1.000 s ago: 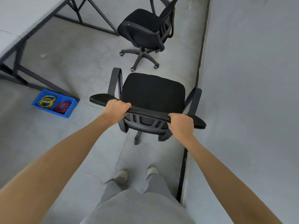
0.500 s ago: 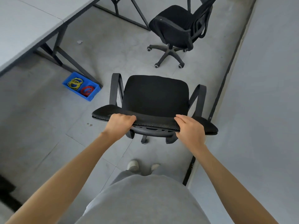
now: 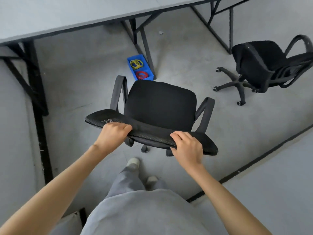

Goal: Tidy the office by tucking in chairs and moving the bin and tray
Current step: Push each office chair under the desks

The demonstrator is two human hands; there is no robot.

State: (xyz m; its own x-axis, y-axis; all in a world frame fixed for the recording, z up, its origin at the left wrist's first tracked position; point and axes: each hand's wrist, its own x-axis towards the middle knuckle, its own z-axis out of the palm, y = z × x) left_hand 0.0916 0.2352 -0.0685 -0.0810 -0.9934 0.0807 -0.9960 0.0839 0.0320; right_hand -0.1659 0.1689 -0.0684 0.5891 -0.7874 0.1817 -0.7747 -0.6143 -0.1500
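A black office chair (image 3: 159, 102) with armrests stands right in front of me, its seat facing the grey desk (image 3: 71, 16). My left hand (image 3: 112, 134) grips the top edge of its mesh backrest on the left. My right hand (image 3: 188, 148) grips the same edge on the right, fingers curled over it. A blue tray (image 3: 132, 63) holding yellow and red coils sits on the floor beyond the chair, beside a desk leg. A second black chair (image 3: 260, 65) stands at the right, away from the desk.
Black desk legs (image 3: 144, 46) and cross braces stand under the desk, more at the left (image 3: 35, 85). A grey panel with a black base strip (image 3: 254, 161) runs diagonally at the right. My feet (image 3: 133, 162) are just behind the chair.
I have turned left with the chair, so the desk now lies straight ahead and the second chair has shifted to the right. Both hands keep their grip on the backrest.
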